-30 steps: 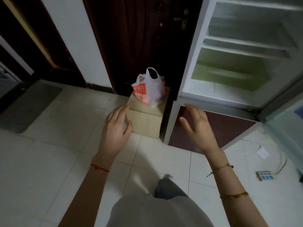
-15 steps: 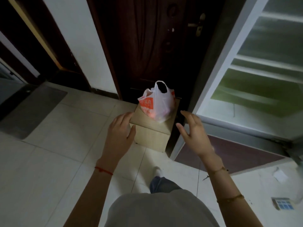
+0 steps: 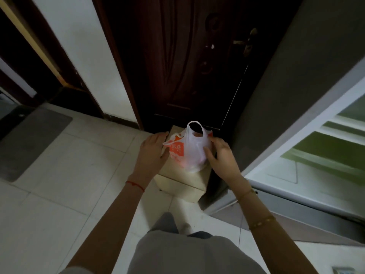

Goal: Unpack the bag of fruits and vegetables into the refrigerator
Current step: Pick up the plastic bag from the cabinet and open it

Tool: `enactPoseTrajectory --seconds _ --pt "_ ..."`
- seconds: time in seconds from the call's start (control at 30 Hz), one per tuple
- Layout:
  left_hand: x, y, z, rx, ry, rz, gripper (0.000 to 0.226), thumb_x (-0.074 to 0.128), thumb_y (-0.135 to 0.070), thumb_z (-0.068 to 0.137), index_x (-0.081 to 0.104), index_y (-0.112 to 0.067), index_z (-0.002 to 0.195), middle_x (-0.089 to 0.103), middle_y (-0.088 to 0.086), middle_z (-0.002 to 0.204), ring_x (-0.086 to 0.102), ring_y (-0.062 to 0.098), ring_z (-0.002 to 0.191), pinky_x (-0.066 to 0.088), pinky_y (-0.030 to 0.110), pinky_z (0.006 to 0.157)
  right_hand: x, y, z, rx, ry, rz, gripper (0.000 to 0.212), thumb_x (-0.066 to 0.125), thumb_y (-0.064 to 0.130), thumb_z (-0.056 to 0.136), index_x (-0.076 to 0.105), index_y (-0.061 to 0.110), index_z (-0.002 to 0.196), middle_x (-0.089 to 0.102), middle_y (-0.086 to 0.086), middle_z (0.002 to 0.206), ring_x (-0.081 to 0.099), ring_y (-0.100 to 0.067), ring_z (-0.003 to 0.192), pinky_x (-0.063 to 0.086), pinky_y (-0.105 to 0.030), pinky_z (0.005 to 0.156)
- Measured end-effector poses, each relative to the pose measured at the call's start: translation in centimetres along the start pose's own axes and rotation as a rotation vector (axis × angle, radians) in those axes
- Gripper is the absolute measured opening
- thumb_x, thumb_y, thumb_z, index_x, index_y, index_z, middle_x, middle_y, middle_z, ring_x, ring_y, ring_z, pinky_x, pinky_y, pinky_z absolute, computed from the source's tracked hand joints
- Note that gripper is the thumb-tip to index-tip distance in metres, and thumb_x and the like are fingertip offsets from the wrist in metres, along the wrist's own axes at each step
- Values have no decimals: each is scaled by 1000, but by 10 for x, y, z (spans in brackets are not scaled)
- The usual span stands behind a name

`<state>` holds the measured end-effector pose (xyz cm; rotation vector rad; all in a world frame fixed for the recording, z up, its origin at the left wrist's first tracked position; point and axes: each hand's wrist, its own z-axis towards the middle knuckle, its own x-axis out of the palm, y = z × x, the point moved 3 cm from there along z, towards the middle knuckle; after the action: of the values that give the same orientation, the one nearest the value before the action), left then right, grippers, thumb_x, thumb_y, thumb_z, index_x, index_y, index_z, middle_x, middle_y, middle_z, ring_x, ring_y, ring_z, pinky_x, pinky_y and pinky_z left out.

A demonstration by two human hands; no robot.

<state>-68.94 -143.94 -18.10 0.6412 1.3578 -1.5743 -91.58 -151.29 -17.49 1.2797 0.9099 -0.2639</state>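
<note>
A white plastic bag point(image 3: 190, 149) with an orange print stands upright on a cardboard box point(image 3: 182, 179) on the floor, its handles up. My left hand point(image 3: 153, 152) lies against the bag's left side with fingers spread. My right hand point(image 3: 220, 155) touches the bag's right side, thumb on the plastic, fingers apart. Neither hand has closed on it. The bag's contents are hidden apart from a reddish glow low down. The open refrigerator point(image 3: 316, 155) stands at the right, with white shelves and a green-tinted drawer.
A dark wooden door point(image 3: 177, 66) rises directly behind the box. The refrigerator's grey side wall point(image 3: 276, 95) stands right beside the box. A grey floor mat point(image 3: 29, 141) lies at the left on white tiles. My knee is below.
I have stepped closer to the box. Both hands moved forward from in front of the box to either side of the bag and now touch it.
</note>
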Motion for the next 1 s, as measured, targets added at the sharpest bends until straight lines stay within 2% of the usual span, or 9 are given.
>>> enactPoseTrajectory --seconds 0.13,0.43,0.53,0.63,0.7,0.8,0.87,0.93,1.0 --pt "31 24 54 52 121 16 56 73 -16 80 53 -10 133 62 12 126 60 32 113 50 45 94 15 -5 50 46 -40 73 30 53 23 99 57 13 126 61 -12 119 58 -27 111 50 -38 93" --pt "93 68 143 183 422 99 48 69 -22 79 60 -19 125 63 4 117 57 26 109 43 36 90 63 -29 150 268 -97 25 21 56 15 96 65 1 110 68 -17 109 63 -32 103 49 -39 91" --pt "113 78 151 216 498 94 49 68 -23 78 59 -16 126 64 7 115 57 29 110 43 37 90 80 -40 171 346 -79 23 21 55 17 97 68 8 109 70 -13 108 65 -30 99 51 -40 89" --pt "133 85 153 249 581 151 47 64 -24 84 56 -14 129 60 7 128 50 28 122 40 38 98 106 -62 187 453 3 -25 25 51 26 99 68 14 111 71 -8 103 65 -26 97 48 -32 86" --pt "146 90 155 272 624 198 46 63 -24 85 56 -15 129 57 6 131 46 26 126 37 37 100 119 -74 194 554 18 19 31 49 33 99 66 12 114 72 -11 105 66 -28 99 50 -34 87" --pt "160 95 162 298 632 246 38 61 -27 88 59 -15 124 59 5 127 47 25 124 40 36 98 132 -83 203 682 -22 151 37 57 35 96 69 3 111 70 -14 108 65 -28 104 42 -22 79" --pt "165 98 165 307 621 236 30 57 -27 92 63 -15 119 60 5 122 49 25 121 42 35 96 138 -84 210 711 -57 238 35 61 28 95 67 -2 111 70 -16 110 63 -27 106 41 -24 86" --pt "168 102 167 313 583 182 26 57 -24 94 67 -13 114 64 7 117 53 24 116 44 34 95 141 -84 216 699 -99 327 25 64 19 93 66 -2 105 69 -16 108 60 -24 105 41 -30 97" --pt "165 103 169 289 523 84 22 60 -20 93 69 -10 110 68 10 109 59 25 108 47 34 93 141 -82 218 738 -143 455 9 66 16 92 67 8 91 66 -7 90 57 -21 98 42 -30 96"
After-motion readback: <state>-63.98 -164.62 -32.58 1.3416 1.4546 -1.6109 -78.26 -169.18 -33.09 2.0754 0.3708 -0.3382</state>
